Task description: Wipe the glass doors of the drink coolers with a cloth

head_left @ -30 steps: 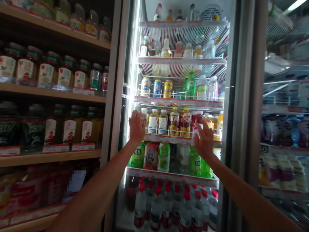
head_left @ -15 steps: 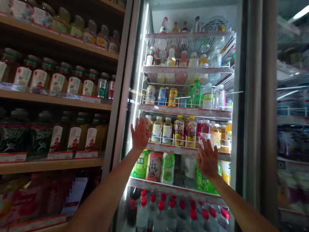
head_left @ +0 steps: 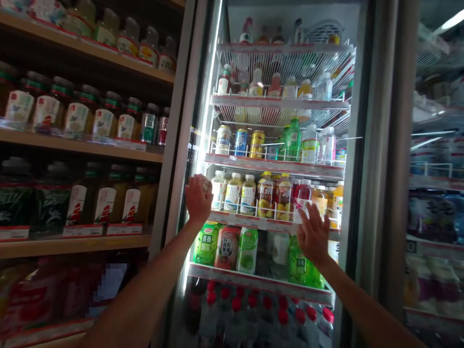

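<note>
I stand at a lit drinks cooler (head_left: pixel 357 145) with wire shelves behind glass. My left hand (head_left: pixel 198 197) is raised at the cooler's left edge, fingers curled in, level with the shelf of small juice bottles (head_left: pixel 249 193). What it grips, if anything, is hidden. My right hand (head_left: pixel 313 235) is open with fingers spread, flat at the front of the cooler beside a red-labelled bottle (head_left: pixel 301 195) and above the green bottles (head_left: pixel 299 256). Cans (head_left: pixel 241 141) stand one shelf higher.
Wooden shelves (head_left: pixel 108 152) on the left carry rows of jars (head_left: pixel 78 118) and bottles with price tags. Red-capped water bottles (head_left: pixel 268 311) fill the cooler's bottom shelf. A second glass-door cooler (head_left: pixel 435 193) stands to the right.
My left hand went from flat with fingers up to curled, shifting slightly left. My right hand stayed spread and sank a little. The view shifted slightly.
</note>
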Available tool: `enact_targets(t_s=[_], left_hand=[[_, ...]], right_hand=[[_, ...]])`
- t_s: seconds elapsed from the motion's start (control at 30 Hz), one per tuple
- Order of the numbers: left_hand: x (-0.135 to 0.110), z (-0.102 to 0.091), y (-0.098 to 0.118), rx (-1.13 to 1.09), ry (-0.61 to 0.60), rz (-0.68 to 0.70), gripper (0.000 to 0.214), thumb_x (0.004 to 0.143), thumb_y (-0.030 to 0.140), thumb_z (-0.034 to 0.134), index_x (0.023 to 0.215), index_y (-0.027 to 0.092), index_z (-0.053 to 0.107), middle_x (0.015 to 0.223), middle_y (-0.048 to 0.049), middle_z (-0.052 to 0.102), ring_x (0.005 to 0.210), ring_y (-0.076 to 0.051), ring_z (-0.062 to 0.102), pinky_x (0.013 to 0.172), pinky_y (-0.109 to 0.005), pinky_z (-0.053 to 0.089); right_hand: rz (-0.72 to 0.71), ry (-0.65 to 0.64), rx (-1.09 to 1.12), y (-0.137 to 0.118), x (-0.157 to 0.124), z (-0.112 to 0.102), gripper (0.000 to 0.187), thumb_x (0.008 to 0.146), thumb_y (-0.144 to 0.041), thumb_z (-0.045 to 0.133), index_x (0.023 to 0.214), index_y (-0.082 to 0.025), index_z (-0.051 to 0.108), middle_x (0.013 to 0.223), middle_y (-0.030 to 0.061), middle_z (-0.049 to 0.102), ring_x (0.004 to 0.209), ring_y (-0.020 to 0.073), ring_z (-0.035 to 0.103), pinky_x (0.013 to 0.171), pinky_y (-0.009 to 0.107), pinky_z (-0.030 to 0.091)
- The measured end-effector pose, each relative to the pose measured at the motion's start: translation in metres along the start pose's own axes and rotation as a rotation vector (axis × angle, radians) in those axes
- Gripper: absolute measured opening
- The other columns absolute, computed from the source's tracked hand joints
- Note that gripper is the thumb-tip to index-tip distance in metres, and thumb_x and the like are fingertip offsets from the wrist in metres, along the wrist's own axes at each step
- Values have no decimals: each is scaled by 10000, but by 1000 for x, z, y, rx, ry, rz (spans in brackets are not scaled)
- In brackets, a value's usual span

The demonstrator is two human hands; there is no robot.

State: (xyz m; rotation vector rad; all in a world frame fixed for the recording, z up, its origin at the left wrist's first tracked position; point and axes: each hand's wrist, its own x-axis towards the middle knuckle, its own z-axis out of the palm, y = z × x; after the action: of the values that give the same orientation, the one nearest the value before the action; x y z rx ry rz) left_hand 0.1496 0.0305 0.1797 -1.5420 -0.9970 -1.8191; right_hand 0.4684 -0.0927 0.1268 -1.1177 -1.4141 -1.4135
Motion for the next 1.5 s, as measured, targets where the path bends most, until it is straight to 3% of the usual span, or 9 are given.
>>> enact_targets(t_s=[0.1,0.3,0.4,0.6,0.8,0.87,1.1,1.37,1.5], left_hand=[[6,3,8,-14,32,-101,501,902,317,352,1346,84,350,1390,-195,406,1368,-265,245,1090,-466,265],[-36,33,113,-154,-168,545,472,891,303,400,1339,158,377,1395,-98,434,1372,-209,242,1112,-408,251],[-28,31,95,-140,-109,563,447,901,309,390,1323,161,400,1370,-95,467,1347,-206,303,1114,-410,239],[19,17,27,-35,107,11,514,911,370,362,1363,126,351,1394,-169,414,1350,-257,291,1092,-475,242],[-27,34,103,-128,-98,523,478,896,294,397,1355,163,362,1397,-91,434,1366,-204,257,1121,-412,215],[-32,32,105,-146,-127,596,453,896,295,405,1331,170,394,1387,-84,449,1353,-200,291,1119,-412,218],[20,19,31,-98,132,-35,481,887,328,409,1326,131,406,1361,-168,456,1330,-279,329,1086,-524,230],[-48,41,156,-200,-160,619,448,879,246,419,1319,163,410,1388,-87,446,1352,-210,291,1113,-430,230],[-35,33,116,-165,-134,545,418,899,276,389,1305,185,429,1377,-79,461,1334,-207,329,1117,-434,209]], right_hand=[[54,59,-32,5,19,2,555,882,-228,402,1420,-250,269,1481,85,297,1375,233,249,1113,486,151],[126,54,-66,-2,28,14,481,878,-271,420,1354,-200,397,1445,114,362,1378,244,238,1105,485,138],[117,52,-67,-2,25,14,445,881,-275,412,1314,-182,446,1430,123,385,1373,242,250,1105,481,138],[135,56,-66,-1,24,14,437,882,-276,405,1307,-186,453,1416,121,407,1371,243,257,1097,481,163],[113,83,-79,-2,24,15,453,885,-272,409,1332,-199,422,1421,116,400,1372,235,256,1099,467,174],[104,82,-90,-1,24,15,451,888,-275,407,1331,-194,422,1418,123,404,1375,233,246,1102,466,173],[102,67,-112,-4,25,14,487,881,-249,400,1364,-204,369,1446,112,360,1385,230,216,1114,485,147],[72,90,-137,-1,26,14,525,881,-236,393,1400,-228,309,1450,101,357,1385,222,218,1102,484,182],[70,73,-118,1,24,15,522,880,-227,386,1397,-206,317,1450,118,351,1386,229,212,1098,494,182]])
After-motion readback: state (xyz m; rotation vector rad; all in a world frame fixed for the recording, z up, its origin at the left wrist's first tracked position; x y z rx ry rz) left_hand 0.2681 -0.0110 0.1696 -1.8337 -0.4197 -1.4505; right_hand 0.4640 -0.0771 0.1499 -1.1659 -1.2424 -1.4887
